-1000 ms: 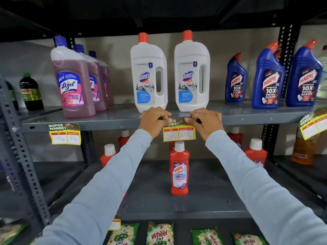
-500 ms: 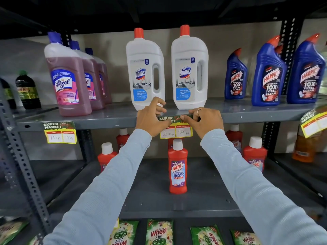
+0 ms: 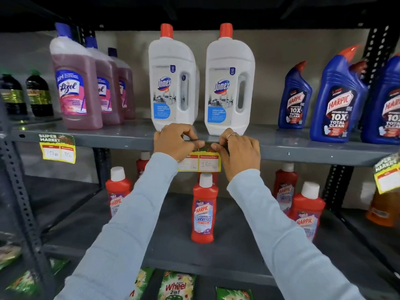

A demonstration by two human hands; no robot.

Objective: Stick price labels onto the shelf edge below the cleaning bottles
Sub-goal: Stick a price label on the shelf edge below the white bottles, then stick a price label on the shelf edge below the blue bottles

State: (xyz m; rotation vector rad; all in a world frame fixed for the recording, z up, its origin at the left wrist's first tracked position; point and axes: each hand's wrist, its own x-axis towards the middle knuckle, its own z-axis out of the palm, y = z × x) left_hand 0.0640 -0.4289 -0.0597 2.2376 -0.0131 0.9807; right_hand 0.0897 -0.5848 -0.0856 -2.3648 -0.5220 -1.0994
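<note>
A yellow price label (image 3: 204,162) with a green top hangs on the grey shelf edge (image 3: 303,153), below two white Domex bottles (image 3: 173,79) (image 3: 229,81). My left hand (image 3: 175,142) and my right hand (image 3: 238,150) press their fingertips on the label's top strip from either side. The left hand covers the label's left corner. Another label (image 3: 58,148) sticks on the edge under the pink Lizol bottles (image 3: 75,83). A third label (image 3: 387,173) hangs at the far right, below the blue Harpic bottles (image 3: 337,98).
Red Harpic bottles (image 3: 203,210) stand on the lower shelf, right under the hands. Dark bottles (image 3: 39,94) sit at the far left. Green Wheel packets (image 3: 176,286) lie at the bottom. Perforated metal uprights (image 3: 21,202) frame the rack on both sides.
Both hands have shifted their fingers along the top of the label on the shelf edge, now pinched close together at its middle. The camera has come closer.
</note>
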